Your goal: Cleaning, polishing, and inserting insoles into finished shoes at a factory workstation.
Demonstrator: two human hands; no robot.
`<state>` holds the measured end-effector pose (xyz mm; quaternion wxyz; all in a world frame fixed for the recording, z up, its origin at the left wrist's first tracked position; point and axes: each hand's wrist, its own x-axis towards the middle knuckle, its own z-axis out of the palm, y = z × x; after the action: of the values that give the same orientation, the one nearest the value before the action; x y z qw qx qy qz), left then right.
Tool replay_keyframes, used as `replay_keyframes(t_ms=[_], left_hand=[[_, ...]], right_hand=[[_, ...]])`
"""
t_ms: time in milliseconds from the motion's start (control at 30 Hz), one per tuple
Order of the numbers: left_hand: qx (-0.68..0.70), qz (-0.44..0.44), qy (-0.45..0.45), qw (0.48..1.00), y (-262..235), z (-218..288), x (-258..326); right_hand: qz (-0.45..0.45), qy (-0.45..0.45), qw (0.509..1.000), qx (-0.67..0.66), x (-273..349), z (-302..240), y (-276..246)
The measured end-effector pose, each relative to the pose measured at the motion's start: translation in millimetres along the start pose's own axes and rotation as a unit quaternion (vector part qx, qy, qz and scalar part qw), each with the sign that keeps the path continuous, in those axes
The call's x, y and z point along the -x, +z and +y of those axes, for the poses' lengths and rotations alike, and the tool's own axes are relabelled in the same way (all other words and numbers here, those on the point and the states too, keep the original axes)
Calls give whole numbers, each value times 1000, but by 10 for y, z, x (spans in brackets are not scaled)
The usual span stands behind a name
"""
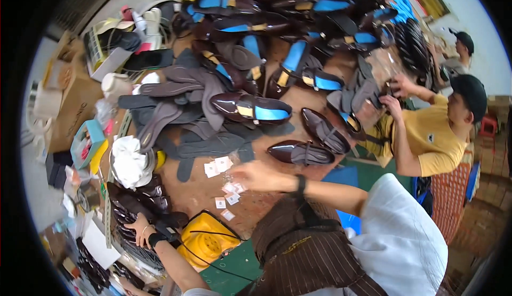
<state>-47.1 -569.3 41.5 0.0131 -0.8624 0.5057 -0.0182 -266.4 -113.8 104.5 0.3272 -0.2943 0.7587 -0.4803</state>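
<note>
Left hand (143, 231) low, right hand (260, 175) outstretched

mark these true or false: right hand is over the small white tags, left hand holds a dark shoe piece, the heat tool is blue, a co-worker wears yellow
1. The right hand reaches over the small white tags. True.
2. The left hand rests on a dark shoe piece. True.
3. The tool on the table by the left hand is blue. False: the yellow tool is yellow.
4. The co-worker wears a red shirt. False: it is yellow.
</note>
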Motion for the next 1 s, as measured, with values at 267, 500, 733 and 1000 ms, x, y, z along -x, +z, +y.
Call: replay_keyframes(t_ms=[267,500,733,1000], left_hand=[[65,-3,80,995,16,-166,111],[128,-18,281,951,-14,-360,1325],[219,-275,555,753,118,-1405,2764],[69,-449,557,696,-186,-2084,3347]], right_hand=[[234,242,887,316,2034,901,-1112],[189,263,841,433,1912,1715,-915],[133,166,911,354,2084,1732,-932],[410,219,788,405,2351,1905,-1343]])
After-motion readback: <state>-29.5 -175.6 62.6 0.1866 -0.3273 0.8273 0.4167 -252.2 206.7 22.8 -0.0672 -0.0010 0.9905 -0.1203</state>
